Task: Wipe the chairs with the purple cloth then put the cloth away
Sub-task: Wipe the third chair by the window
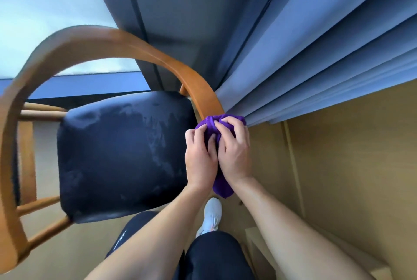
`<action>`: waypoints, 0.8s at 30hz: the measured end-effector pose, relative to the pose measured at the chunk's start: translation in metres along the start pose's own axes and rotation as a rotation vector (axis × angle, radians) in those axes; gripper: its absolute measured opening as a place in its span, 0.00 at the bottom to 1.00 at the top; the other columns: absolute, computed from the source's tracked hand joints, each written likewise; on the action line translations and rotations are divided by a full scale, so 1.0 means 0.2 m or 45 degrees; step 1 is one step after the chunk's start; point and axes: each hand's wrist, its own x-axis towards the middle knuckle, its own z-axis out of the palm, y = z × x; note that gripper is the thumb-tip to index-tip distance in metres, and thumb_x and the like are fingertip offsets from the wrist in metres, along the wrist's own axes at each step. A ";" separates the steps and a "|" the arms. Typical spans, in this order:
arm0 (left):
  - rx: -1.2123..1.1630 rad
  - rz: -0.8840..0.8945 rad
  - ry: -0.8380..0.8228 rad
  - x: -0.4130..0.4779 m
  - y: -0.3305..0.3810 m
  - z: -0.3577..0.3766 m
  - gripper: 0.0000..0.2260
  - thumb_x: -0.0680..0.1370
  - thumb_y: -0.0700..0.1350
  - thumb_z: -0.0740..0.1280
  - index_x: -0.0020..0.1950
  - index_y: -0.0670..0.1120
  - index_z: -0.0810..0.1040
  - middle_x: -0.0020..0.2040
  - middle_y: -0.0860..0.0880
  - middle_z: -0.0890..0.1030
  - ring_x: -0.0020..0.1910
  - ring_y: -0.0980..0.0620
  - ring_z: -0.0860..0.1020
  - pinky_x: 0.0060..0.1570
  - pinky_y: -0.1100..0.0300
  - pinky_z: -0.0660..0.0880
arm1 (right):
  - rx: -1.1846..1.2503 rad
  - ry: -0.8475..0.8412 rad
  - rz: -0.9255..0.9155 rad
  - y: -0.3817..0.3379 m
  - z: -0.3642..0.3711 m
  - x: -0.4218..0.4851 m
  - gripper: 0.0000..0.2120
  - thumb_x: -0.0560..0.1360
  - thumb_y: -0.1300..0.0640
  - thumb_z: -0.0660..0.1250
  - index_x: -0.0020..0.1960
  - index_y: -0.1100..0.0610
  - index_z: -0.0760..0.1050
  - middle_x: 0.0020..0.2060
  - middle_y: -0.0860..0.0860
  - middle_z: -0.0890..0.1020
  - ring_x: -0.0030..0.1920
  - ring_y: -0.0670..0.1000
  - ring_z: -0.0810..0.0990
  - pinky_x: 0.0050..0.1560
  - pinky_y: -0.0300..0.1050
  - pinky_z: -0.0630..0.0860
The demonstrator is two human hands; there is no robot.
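Note:
A wooden chair (94, 40) with a curved armrest rail and a dark blue padded seat (121, 155) fills the left and centre of the head view. The purple cloth (222, 185) is bunched at the near end of the rail, on the chair's right side. My left hand (199, 160) and my right hand (234, 151) both grip the cloth side by side, fingers curled into it. Part of the cloth hangs down below my wrists. Pale smears show on the seat.
Blue curtains (327, 72) hang right beside the chair's rail and the cloth. A tan wall panel or cabinet side (349, 155) stands on the right. My legs and a white shoe (212, 214) are on the floor below, close to the chair.

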 end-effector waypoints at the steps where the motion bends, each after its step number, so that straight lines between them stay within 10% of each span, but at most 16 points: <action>1: -0.004 0.019 0.012 -0.01 0.01 0.00 0.09 0.82 0.42 0.64 0.62 0.44 0.74 0.55 0.50 0.71 0.44 0.56 0.74 0.42 0.62 0.72 | 0.015 0.030 -0.003 -0.01 -0.02 0.00 0.13 0.79 0.61 0.61 0.58 0.60 0.82 0.56 0.57 0.79 0.53 0.57 0.78 0.55 0.45 0.77; 14: 0.018 0.084 0.017 -0.21 0.16 -0.08 0.09 0.81 0.41 0.64 0.62 0.44 0.75 0.57 0.49 0.72 0.45 0.55 0.74 0.43 0.62 0.72 | 0.185 0.079 0.014 -0.02 -0.24 -0.13 0.13 0.76 0.67 0.65 0.58 0.61 0.81 0.56 0.57 0.79 0.53 0.58 0.78 0.58 0.49 0.75; 21: 0.058 0.134 -0.140 -0.29 0.16 -0.20 0.09 0.77 0.34 0.64 0.54 0.44 0.77 0.54 0.52 0.71 0.47 0.61 0.71 0.46 0.76 0.66 | 0.241 -0.620 0.429 0.02 -0.35 -0.18 0.40 0.73 0.58 0.71 0.80 0.49 0.56 0.63 0.56 0.71 0.60 0.55 0.74 0.62 0.51 0.73; 24: 0.018 0.186 -0.149 -0.38 0.17 -0.22 0.11 0.74 0.31 0.64 0.50 0.44 0.77 0.51 0.52 0.72 0.47 0.64 0.72 0.49 0.78 0.65 | 0.109 -0.837 0.477 0.03 -0.41 -0.15 0.29 0.72 0.55 0.72 0.72 0.50 0.70 0.61 0.57 0.70 0.61 0.61 0.74 0.62 0.50 0.72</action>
